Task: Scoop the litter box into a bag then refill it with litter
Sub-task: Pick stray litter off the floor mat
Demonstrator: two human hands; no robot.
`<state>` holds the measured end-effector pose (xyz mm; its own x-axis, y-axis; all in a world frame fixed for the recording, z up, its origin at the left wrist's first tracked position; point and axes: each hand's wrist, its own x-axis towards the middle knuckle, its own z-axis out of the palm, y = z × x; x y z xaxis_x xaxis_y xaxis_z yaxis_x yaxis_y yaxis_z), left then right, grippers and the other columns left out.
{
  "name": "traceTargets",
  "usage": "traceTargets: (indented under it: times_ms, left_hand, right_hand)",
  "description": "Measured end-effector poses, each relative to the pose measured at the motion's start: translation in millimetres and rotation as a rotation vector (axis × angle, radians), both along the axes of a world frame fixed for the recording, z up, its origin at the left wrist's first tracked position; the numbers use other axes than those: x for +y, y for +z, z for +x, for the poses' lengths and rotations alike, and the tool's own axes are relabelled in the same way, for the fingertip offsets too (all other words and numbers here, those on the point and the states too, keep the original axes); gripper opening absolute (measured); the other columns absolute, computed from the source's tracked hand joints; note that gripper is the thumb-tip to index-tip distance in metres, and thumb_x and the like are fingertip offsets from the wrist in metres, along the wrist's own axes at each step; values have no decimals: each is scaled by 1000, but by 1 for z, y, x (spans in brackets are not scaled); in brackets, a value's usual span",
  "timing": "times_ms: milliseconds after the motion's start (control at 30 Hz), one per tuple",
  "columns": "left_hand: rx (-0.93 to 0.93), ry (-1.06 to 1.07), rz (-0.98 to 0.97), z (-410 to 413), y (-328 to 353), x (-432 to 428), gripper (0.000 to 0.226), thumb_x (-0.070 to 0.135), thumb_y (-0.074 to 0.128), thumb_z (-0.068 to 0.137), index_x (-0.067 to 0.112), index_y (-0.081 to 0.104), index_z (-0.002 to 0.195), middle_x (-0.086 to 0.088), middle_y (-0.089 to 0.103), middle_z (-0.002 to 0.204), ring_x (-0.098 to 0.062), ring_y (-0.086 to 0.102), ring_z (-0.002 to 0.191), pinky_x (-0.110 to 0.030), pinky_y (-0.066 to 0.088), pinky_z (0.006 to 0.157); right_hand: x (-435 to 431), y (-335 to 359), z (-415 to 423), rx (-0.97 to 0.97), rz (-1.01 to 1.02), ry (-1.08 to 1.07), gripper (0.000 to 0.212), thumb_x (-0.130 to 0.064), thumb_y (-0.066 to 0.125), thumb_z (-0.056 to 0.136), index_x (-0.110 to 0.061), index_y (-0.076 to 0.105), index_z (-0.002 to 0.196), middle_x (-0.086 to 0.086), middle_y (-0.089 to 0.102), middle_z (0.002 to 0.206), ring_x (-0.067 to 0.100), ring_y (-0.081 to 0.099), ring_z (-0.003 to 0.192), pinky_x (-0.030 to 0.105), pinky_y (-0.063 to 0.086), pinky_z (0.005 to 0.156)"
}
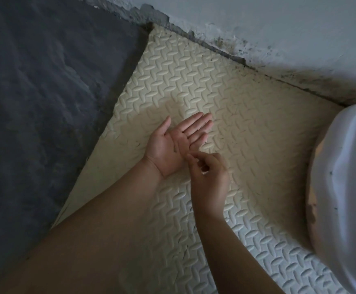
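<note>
Reaching the litter box (pixel 346 187) means going right: the white tub sits at the scene's right edge on the foam mat (pixel 247 128), its visible side running near to far, and your right hand (pixel 210 172) is nearer. That hand's fingers are curled, tips pinching at the palm of your left hand (pixel 179 143), which lies flat open, palm up. Whether the pinch holds a grain is too small to tell. The frame cuts the box off and hides its inside; no scoop or bag shows.
</note>
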<state>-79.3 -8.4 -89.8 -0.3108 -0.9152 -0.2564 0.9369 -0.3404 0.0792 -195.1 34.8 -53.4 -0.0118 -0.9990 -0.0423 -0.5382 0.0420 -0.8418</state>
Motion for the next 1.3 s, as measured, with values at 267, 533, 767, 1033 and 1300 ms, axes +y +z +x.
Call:
traceTargets:
  times_ms: [267, 533, 767, 1033, 1300]
  left_hand:
    - [-71, 10, -18, -3, -2, 1, 74, 52, 8, 98, -1, 38, 139, -15, 37, 148, -26, 34, 139, -36, 25, 115]
    - [-7, 21, -2, -3, -1, 1, 71, 49, 14, 98, -4, 36, 140, -18, 35, 149, -27, 30, 139, -38, 20, 116]
    - [9, 13, -3, -1, -1, 2, 69, 47, 14, 98, -4, 33, 141, -18, 35, 149, -29, 36, 137, -38, 25, 115]
    - [28, 8, 17, 0, -1, 0, 72, 49, 13, 97, -4, 37, 140, -17, 36, 148, -29, 39, 135, -38, 27, 114]
    - [28, 1, -1, 0, -2, 0, 72, 49, 13, 97, -3, 36, 141, -18, 36, 148, -29, 37, 136, -37, 26, 115]
  right_hand:
    - [3, -7, 15, -14, 2, 31, 13, -23, 73, 81, -24, 76, 94, -7, 56, 74, 14, 55, 71, 37, 51, 69]
    - [3, 1, 6, -52, -47, 13, 18, -22, 74, 81, -24, 75, 98, -9, 52, 72, 13, 52, 68, 23, 48, 66]
    - [-17, -8, -39, 76, -19, -257, 20, -26, 72, 81, -29, 72, 100, -14, 54, 83, 14, 57, 83, 32, 52, 79]
    - [-27, -19, -40, 190, -30, -228, 17, -32, 72, 81, -27, 75, 96, -13, 55, 79, 8, 51, 83, 28, 49, 78]
    - [-34, -19, -36, 312, -11, -170, 11, -28, 67, 84, -24, 74, 92, -6, 62, 82, 14, 52, 85, 42, 47, 83]
